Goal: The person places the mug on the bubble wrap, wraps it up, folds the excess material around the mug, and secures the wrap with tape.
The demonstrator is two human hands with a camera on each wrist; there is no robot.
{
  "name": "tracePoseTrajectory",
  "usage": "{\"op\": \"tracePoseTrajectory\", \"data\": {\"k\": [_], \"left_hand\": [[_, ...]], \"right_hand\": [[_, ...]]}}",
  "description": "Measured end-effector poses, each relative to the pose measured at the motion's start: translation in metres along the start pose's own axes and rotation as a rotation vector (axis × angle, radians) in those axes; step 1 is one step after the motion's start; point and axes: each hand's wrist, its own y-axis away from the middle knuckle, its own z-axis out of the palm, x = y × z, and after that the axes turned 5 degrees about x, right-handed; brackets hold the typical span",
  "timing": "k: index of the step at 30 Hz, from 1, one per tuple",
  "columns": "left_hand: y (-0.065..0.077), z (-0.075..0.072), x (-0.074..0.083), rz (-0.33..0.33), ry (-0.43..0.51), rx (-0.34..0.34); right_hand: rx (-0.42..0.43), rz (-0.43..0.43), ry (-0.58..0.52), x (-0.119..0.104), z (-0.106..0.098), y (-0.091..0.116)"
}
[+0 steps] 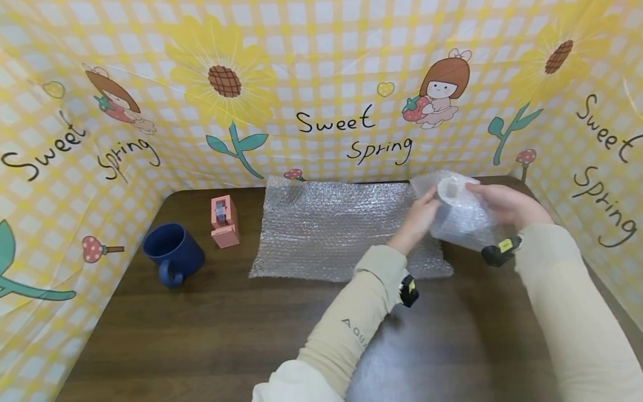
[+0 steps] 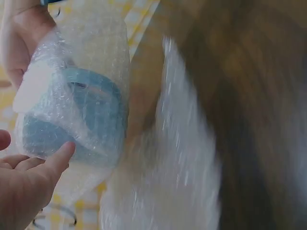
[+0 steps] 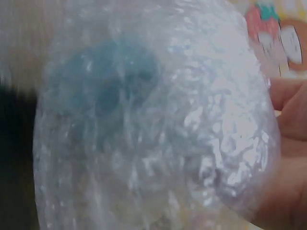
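Note:
A light blue mug (image 2: pixel 93 108) wrapped in bubble wrap (image 1: pixel 464 218) is held above the table's right back part, between both hands. Its handle shows through the clear plastic in the left wrist view. My left hand (image 1: pixel 418 219) holds the near left side of the bundle, index finger along the wrap. On the opposite side my right hand (image 1: pixel 509 205) grips the bundle; the wrap partly hides its fingers in the right wrist view. Beneath and left of the bundle, a flat bubble wrap sheet (image 1: pixel 334 231) lies on the table.
A dark blue mug (image 1: pixel 173 251) stands at the table's left side. Beside it is a pink tape dispenser (image 1: pixel 225 220). Yellow checked cloth (image 1: pixel 321 72) walls in the brown table (image 1: pixel 201 340) at the back and sides.

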Motion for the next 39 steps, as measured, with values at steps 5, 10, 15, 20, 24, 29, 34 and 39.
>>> {"op": "tracePoseTrajectory", "data": {"k": [5,10,15,20,24,29,34,39], "left_hand": [[0.009,0.021,-0.001,-0.009,-0.099,-0.006],[0.016,0.034,-0.002,-0.024,-0.144,-0.02],[0.02,0.043,-0.006,-0.027,-0.189,-0.078],[0.021,0.047,-0.013,-0.054,-0.185,-0.069],[0.021,0.047,-0.014,-0.042,-0.179,-0.064],[0.022,0.046,-0.016,-0.052,-0.173,-0.068],[0.023,0.045,-0.016,-0.063,-0.179,-0.081],[0.026,0.044,-0.018,-0.072,-0.162,-0.102]], "right_hand": [[-0.043,0.091,-0.065,0.014,-0.017,0.009],[-0.028,0.107,-0.035,0.024,-0.026,0.012],[-0.038,0.182,-0.012,0.031,-0.033,0.017],[-0.043,0.216,0.022,0.038,-0.029,0.018],[-0.03,0.217,-0.053,0.043,-0.026,0.014],[-0.011,0.192,-0.056,0.047,-0.027,0.01],[-0.002,0.201,-0.04,0.048,-0.026,0.011],[0.01,0.207,-0.029,0.049,-0.025,0.013]]}}
